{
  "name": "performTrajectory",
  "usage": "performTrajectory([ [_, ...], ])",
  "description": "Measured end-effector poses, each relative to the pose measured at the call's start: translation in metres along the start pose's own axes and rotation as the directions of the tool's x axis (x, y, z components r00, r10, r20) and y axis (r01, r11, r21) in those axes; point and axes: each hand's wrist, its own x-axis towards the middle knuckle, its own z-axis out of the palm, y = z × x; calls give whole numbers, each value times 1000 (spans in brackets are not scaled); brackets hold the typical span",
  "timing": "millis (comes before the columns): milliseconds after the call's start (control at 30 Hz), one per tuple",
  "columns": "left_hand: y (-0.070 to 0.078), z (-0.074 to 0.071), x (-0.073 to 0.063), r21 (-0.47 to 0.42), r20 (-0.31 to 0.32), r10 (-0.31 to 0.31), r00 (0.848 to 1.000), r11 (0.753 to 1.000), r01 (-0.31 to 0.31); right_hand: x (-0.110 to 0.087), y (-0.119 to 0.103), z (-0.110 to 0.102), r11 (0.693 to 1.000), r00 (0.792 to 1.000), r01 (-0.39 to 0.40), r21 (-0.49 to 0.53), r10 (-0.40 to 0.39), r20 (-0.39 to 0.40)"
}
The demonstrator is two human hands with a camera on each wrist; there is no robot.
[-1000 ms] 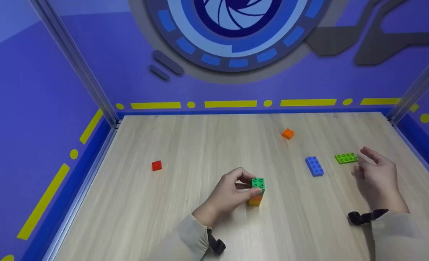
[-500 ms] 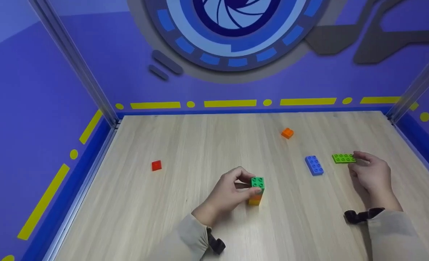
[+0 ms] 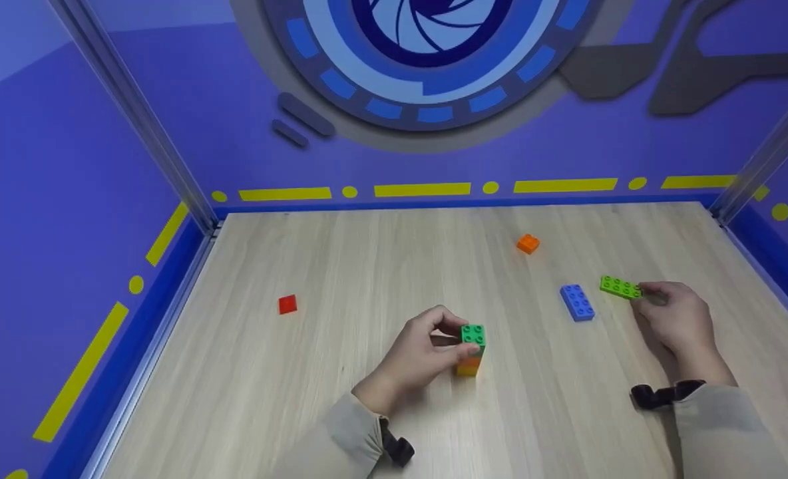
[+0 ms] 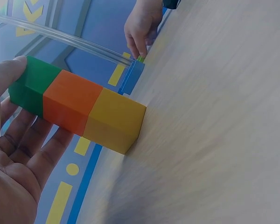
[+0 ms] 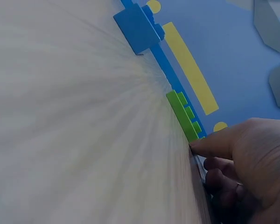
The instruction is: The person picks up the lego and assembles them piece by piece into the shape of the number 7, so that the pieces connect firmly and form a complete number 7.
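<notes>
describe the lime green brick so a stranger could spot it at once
On the right of the wooden table, find the right hand. It touches one end of the lime green brick, just right of the blue brick. Its flatter, lime body sets it apart from that thicker blue neighbour.

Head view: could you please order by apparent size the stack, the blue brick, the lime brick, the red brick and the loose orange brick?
1. The stack
2. The blue brick and lime brick: too close to rank
3. The red brick and loose orange brick: they look alike
</notes>
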Motion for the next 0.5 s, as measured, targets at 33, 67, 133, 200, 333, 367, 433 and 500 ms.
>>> performTrajectory([
  [33, 0, 0, 0, 2, -1, 1, 1000, 1000, -1, 0, 0, 0, 1000, 1000, -5, 4, 5, -5],
  [67, 0, 0, 0, 5, -2, 4, 1000, 1000, -4, 0, 0, 1, 1000, 1000, -12, 7, 12, -11],
  [133, 0, 0, 0, 10, -2, 10, 1000, 1000, -10, 1, 1, 2, 1000, 999, -27, 14, 27, -22],
  [200, -1, 0, 0, 13, 1, 14, 1000, 1000, -14, 1, 1, 2, 999, 999, -37, 16, 37, -29],
  [333, -1, -1, 0, 17, 9, 22, 1000, 1000, -22, 1, 1, 3, 1000, 1000, -6, -8, 6, 6],
  [367, 0, -1, 0, 19, 10, 22, 1000, 1000, -22, 1, 1, 3, 1000, 1000, 7, -18, -6, 20],
  [433, -1, -1, 0, 21, 10, 22, 1000, 1000, -22, 0, 1, 4, 999, 999, 35, -37, -33, 41],
  [500, -1, -1, 0, 20, 9, 18, 1000, 1000, -18, -1, 0, 6, 998, 998, 51, -47, -49, 41],
])
